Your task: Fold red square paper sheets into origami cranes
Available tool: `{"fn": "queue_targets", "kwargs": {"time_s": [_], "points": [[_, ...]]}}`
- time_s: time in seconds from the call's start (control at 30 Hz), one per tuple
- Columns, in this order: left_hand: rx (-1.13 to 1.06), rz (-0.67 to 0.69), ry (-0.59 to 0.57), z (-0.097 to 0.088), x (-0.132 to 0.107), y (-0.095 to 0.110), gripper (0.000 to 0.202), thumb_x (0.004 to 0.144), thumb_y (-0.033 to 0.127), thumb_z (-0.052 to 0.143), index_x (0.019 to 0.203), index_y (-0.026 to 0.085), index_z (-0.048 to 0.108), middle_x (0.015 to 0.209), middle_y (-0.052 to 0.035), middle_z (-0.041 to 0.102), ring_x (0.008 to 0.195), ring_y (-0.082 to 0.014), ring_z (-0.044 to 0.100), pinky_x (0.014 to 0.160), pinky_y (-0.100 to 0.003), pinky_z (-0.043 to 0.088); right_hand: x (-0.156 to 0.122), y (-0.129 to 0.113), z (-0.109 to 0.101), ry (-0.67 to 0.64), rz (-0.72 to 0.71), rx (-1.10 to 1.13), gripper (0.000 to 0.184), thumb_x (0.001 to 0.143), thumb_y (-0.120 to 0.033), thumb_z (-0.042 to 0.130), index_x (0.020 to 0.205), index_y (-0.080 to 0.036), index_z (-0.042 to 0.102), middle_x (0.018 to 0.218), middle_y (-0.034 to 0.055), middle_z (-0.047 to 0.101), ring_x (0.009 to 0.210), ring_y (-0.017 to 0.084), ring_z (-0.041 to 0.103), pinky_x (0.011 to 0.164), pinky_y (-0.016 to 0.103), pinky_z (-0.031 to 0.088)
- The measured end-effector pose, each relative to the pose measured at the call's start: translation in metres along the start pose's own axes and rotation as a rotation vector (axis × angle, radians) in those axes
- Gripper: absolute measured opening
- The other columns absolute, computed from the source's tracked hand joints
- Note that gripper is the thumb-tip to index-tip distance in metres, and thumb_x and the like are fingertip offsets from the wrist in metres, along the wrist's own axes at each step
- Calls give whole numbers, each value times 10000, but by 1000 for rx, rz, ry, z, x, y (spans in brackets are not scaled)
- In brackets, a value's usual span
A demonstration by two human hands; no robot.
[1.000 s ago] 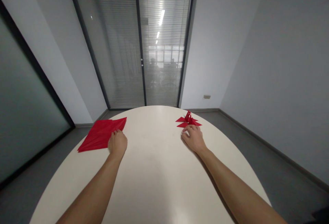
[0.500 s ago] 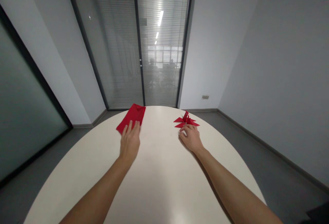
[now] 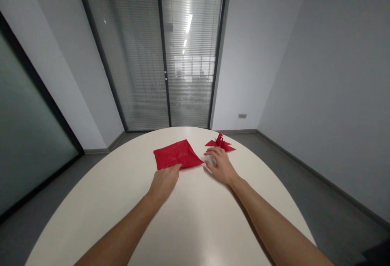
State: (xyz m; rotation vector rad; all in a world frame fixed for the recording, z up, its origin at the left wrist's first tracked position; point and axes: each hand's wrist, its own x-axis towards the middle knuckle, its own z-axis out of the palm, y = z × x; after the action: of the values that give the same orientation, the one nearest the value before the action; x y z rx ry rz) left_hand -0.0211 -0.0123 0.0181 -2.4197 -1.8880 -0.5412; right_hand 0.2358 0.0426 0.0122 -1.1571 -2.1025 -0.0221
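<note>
A partly folded sheet of red paper point(image 3: 174, 153) is over the white table, one pointed corner aimed to the right. My left hand point(image 3: 166, 179) grips its near edge, the thumb on top and the other fingers hidden beneath or behind the edge. My right hand point(image 3: 221, 166) is just right of that pointed corner, fingers apart and slightly curled, holding nothing. Right behind the right hand stands a pair of red folded-paper cranes point(image 3: 219, 140), their wings spread; the fingertips partly cover them, and contact cannot be made out.
The round white table point(image 3: 189, 217) spreads beneath both arms. Beyond its far edge are a glass door point(image 3: 191, 95) with blinds and a wall outlet point(image 3: 242, 116). A dark object point(image 3: 378, 254) shows at the lower right corner.
My left hand has brought the red paper right and nearer, turning it so its pointed end faces right. My right hand has shifted slightly left, and its fingers have spread.
</note>
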Motion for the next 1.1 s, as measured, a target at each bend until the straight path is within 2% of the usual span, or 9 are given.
{"fn": "queue_targets", "kwargs": {"time_s": [0.13,0.23,0.37,0.53,0.67,0.8,0.97,1.03,1.1], "points": [[6,37,9,-1,-1,1,355,945,155,504,1233,248,689,1095,-114,763,892,-276,741,782,-378,567,0,-22,0,-147,-206,-16,364,891,-249,642,1254,-256,660,1296,97,634,1260,297,479,1073,494,363],[-16,77,32,-2,-2,3,324,951,193,504,1200,259,701,1075,-88,769,901,-254,735,804,-355,561,1,-25,1,-168,-250,-34,192,937,-230,601,1073,-263,734,1141,72,707,1213,285,516,1022,469,395],[-98,142,179,0,-4,1,292,941,278,544,1193,233,684,1195,-81,728,1048,-263,690,931,-390,536,4,-20,-3,-132,-155,-13,120,932,-222,615,930,-232,734,965,57,738,1063,261,589,939,418,435],[-253,-8,365,7,0,-12,360,974,355,486,1264,175,598,1368,-123,606,1268,-277,558,1093,-456,449,4,-15,-3,-96,-4,63,78,869,-174,651,821,-207,703,859,43,721,867,222,612,797,339,454],[-444,-135,413,15,5,-22,387,1008,353,409,1340,177,502,1395,-128,558,1315,-248,519,1143,-453,406,0,-10,6,-158,135,246,177,852,-334,702,740,-202,663,769,17,682,729,190,598,661,289,435],[-511,-191,454,17,6,-24,458,1014,363,395,1429,170,390,1467,-158,477,1367,-262,464,1155,-478,388,-3,-9,12,-248,171,410,277,919,-445,600,806,-201,668,738,4,663,660,168,577,601,270,423],[-433,-154,515,13,3,-17,515,978,327,455,1436,125,337,1421,-195,483,1303,-272,516,1102,-457,445,0,-8,14,-63,258,445,269,968,-441,506,854,-212,589,788,14,662,704,179,598,643,280,460],[-387,-118,449,11,0,-12,465,955,309,485,1378,130,415,1325,-178,558,1210,-270,583,1043,-445,491,1,-6,13,34,287,443,269,980,-447,472,877,-217,563,795,24,659,717,191,604,653,290,472],[-327,-3,300,12,-4,-8,417,958,314,477,1345,158,487,1306,-153,599,1191,-267,602,1035,-439,492,3,-6,12,103,302,414,261,992,-439,439,923,-217,559,805,35,671,719,203,615,672,308,482]]}}
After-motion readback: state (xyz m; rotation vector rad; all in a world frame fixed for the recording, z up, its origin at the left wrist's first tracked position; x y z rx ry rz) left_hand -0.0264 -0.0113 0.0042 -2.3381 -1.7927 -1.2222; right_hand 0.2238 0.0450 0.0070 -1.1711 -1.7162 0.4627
